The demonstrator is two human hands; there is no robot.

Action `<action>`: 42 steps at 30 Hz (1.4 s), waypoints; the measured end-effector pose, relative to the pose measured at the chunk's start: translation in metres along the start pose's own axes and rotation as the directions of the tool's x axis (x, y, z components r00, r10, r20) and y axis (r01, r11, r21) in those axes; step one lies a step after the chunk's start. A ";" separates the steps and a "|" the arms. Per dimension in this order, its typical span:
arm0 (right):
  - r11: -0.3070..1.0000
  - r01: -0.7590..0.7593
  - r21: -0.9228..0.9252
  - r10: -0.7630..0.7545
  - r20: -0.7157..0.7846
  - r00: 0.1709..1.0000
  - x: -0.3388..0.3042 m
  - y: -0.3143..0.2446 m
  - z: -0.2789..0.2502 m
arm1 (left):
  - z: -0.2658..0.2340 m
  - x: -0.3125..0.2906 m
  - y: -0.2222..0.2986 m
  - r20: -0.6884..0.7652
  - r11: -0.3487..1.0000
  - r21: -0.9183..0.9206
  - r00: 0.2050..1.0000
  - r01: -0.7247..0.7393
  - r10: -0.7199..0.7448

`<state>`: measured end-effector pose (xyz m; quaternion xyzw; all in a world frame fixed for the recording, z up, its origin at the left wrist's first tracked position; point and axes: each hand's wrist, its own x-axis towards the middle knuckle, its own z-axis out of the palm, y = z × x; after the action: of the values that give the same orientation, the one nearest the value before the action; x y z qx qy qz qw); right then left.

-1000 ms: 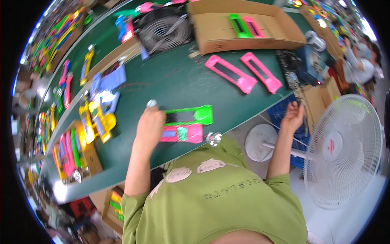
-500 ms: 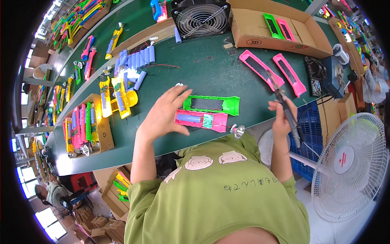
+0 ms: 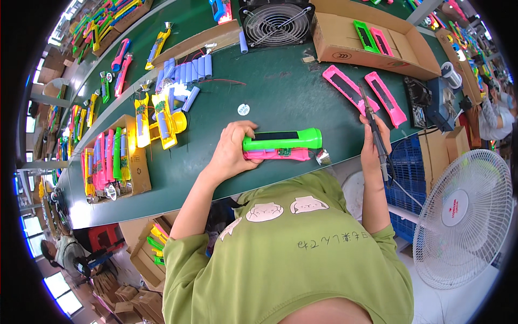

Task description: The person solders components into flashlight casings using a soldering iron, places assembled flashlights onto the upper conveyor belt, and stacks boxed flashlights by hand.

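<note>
Flashlight shell in green (image 3: 310, 138) sits alongside pink shell (image 3: 288, 155) at bench (image 3: 291, 102) edge, left ends gripped by your left hand (image 3: 232, 148), likely to align both; your right hand (image 3: 369, 151) holds soldering iron (image 3: 372, 117) (tip away from you, presumably for safety).

Two housings (image 3: 283, 141) are before me in my left grip (image 3: 233, 148), near the front edge of the table (image 3: 294, 100); the soldering iron (image 3: 379, 144) is right of them in my right grip (image 3: 369, 155). Behind: battery cells (image 3: 194, 70) left, box fan (image 3: 278, 28) centre, carton (image 3: 377, 63) right of it.
</note>
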<state>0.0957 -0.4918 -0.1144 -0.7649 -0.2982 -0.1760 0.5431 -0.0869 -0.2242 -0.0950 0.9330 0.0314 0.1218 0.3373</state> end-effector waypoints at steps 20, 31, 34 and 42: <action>0.913 0.107 -0.393 -0.112 0.009 0.994 0.011 0.022 0.002 | -0.230 0.204 -0.126 -0.552 0.891 0.176 0.792 0.418 -0.262; 0.877 0.071 -0.474 -0.011 0.129 0.992 0.011 0.024 0.006 | -0.161 0.298 -0.280 -0.268 0.689 0.313 0.757 0.654 -0.596; 0.918 0.048 -0.393 0.015 0.154 0.988 0.015 0.021 0.007 | -0.204 0.282 -0.286 -0.227 0.683 0.456 0.817 0.570 -0.530; 0.937 0.020 -0.350 0.023 0.119 0.993 0.017 0.017 0.009 | -0.201 0.171 -0.296 -0.416 0.458 0.543 0.700 0.703 -0.581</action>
<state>0.1194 -0.4829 -0.1195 -0.8589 -0.2938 -0.1792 0.3793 0.0355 0.1529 -0.0989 0.8910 0.4517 0.0443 -0.0038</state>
